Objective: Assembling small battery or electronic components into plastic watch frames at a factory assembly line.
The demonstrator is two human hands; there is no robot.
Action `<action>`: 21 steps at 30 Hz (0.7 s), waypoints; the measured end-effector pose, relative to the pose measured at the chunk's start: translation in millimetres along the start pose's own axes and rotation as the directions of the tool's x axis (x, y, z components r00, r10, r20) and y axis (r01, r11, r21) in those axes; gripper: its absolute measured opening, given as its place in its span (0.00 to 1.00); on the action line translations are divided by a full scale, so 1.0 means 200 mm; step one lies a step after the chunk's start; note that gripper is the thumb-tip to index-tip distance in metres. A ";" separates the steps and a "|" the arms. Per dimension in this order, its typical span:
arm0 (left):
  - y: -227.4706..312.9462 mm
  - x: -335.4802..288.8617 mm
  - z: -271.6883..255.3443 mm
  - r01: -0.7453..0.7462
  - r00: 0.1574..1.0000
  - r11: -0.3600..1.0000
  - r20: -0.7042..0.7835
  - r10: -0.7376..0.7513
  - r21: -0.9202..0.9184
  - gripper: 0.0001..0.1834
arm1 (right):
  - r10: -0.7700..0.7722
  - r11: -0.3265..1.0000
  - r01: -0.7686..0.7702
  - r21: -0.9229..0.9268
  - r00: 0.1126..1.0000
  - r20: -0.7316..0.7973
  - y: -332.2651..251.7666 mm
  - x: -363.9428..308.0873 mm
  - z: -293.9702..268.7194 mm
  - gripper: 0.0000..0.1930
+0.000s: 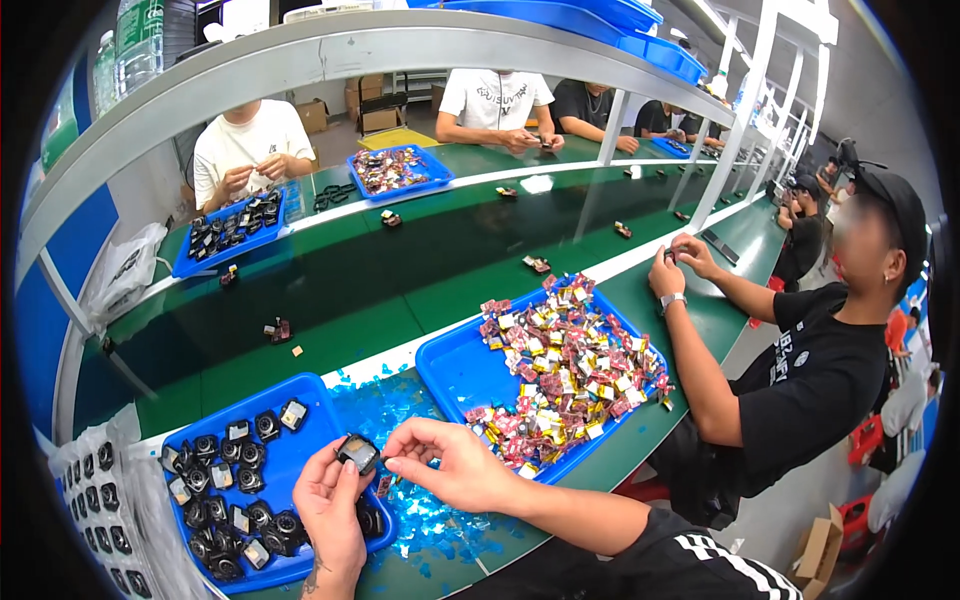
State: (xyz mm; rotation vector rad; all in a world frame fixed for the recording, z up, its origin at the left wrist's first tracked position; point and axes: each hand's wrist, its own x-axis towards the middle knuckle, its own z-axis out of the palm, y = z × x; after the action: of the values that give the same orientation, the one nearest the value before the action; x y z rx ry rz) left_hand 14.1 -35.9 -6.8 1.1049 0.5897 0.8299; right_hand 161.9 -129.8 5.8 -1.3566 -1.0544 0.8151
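Our left hand (332, 500) clamps 1 black casing (358, 453), left of lower centre; whether our right hand (452, 463) beside it pinches anything, we can't tell. Seemingly detail work, next calling for steadiness.

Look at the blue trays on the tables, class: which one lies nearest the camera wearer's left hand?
The lower-left blue tray, holding black parts: the left hand overlaps its right side in view; the others lie farther away.

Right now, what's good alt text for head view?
The left hand holds a small black device, right hand close beside it. Blue tray of black parts left, second tray of red-and-yellow pieces right; co-workers line a green conveyor.
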 end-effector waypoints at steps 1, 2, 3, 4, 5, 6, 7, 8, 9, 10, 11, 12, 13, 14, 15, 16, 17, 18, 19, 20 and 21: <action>0.01 0.00 0.00 0.009 1.000 1.000 -0.003 -0.009 -0.017 0.16 | -0.001 1.000 0.001 0.012 1.000 0.021 -0.01 0.00 0.00 0.08; 0.01 0.00 0.01 0.035 0.999 0.999 0.015 -0.034 -0.028 0.18 | -0.003 1.000 0.002 0.025 0.999 0.040 -0.01 0.00 0.00 0.08; 0.01 0.00 0.01 0.038 0.999 0.999 0.015 -0.037 -0.026 0.18 | 0.000 1.000 -0.001 0.027 0.999 0.039 -0.01 0.00 0.00 0.08; 0.00 -0.01 0.01 0.051 0.999 0.998 0.021 -0.050 -0.021 0.18 | -0.001 1.000 0.000 0.027 0.999 0.035 -0.02 0.00 0.00 0.08; 0.00 -0.01 0.01 0.063 0.998 0.998 0.028 -0.063 -0.015 0.19 | -0.003 1.000 0.002 0.026 1.000 0.030 -0.02 0.00 0.00 0.09; 0.00 -0.01 0.01 0.064 0.998 0.998 0.030 -0.064 -0.016 0.19 | -0.002 1.000 0.002 0.025 1.000 0.028 -0.02 0.00 0.00 0.09; -0.01 -0.01 0.01 0.072 0.997 0.997 0.033 -0.072 0.003 0.19 | -0.001 0.999 0.001 0.044 1.000 -0.001 -0.02 0.00 0.01 0.08; -0.01 -0.01 0.01 0.078 0.996 0.997 0.037 -0.079 0.020 0.19 | 0.000 0.998 0.002 0.062 1.000 -0.030 -0.02 0.00 0.01 0.08; -0.01 -0.02 0.01 0.077 0.996 0.997 0.038 -0.078 0.018 0.19 | -0.001 0.998 0.002 0.059 1.000 -0.030 -0.02 0.00 0.00 0.08; -0.02 -0.02 0.01 0.061 0.997 0.998 0.037 -0.062 0.011 0.19 | 0.017 0.999 -0.017 0.043 1.000 0.005 -0.01 0.01 0.00 0.08; -0.02 -0.02 0.00 0.045 0.998 0.999 0.037 -0.045 0.004 0.19 | 0.034 0.999 -0.035 0.026 0.999 0.039 -0.01 0.01 -0.01 0.08; -0.02 -0.01 0.01 0.046 0.998 0.999 0.035 -0.046 0.003 0.19 | 0.036 0.999 -0.037 0.026 0.999 0.040 -0.01 0.01 -0.01 0.08; -0.01 -0.01 0.01 0.053 0.998 0.999 0.027 -0.053 0.005 0.19 | 0.023 1.000 -0.024 0.018 0.999 0.035 -0.01 0.01 -0.01 0.07; -0.01 0.00 0.01 0.060 0.998 0.998 0.018 -0.060 0.007 0.19 | 0.011 1.000 -0.011 0.010 0.999 0.030 -0.02 0.01 -0.01 0.07; -0.01 0.00 0.00 0.059 0.998 0.998 0.018 -0.059 0.007 0.19 | 0.010 1.000 -0.011 0.010 0.999 0.030 -0.02 0.01 0.00 0.07; -0.01 -0.01 0.00 0.059 0.998 0.998 0.034 -0.059 -0.004 0.19 | 0.002 1.000 -0.002 -0.002 0.999 0.045 -0.03 0.00 0.00 0.07; -0.01 -0.01 -0.01 0.059 0.997 0.998 0.050 -0.058 -0.016 0.19 | -0.006 1.000 0.007 -0.013 0.998 0.061 -0.03 0.00 0.00 0.07; 0.00 -0.01 0.00 0.058 0.997 0.998 0.050 -0.057 -0.017 0.19 | -0.013 1.000 0.012 0.017 0.999 0.049 -0.01 0.00 0.01 0.07; 0.01 -0.01 0.01 0.062 0.996 0.998 0.062 -0.060 -0.029 0.19 | -0.013 1.000 0.013 0.015 0.999 0.048 -0.02 0.00 0.01 0.07; 0.01 -0.02 0.01 0.065 0.995 0.997 0.074 -0.062 -0.041 0.19 | -0.018 1.000 0.019 -0.011 0.998 0.053 -0.03 -0.01 0.01 0.07; 0.01 -0.02 0.01 0.063 0.996 0.997 0.072 -0.060 -0.041 0.19 | -0.025 0.999 0.027 -0.035 0.998 0.062 -0.03 -0.01 0.01 0.08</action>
State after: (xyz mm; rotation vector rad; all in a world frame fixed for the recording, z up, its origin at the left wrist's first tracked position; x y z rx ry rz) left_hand 12.7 -39.1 -5.1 1.0669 0.5417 0.7445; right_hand 158.9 -131.7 12.1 -1.3530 -1.1372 0.8268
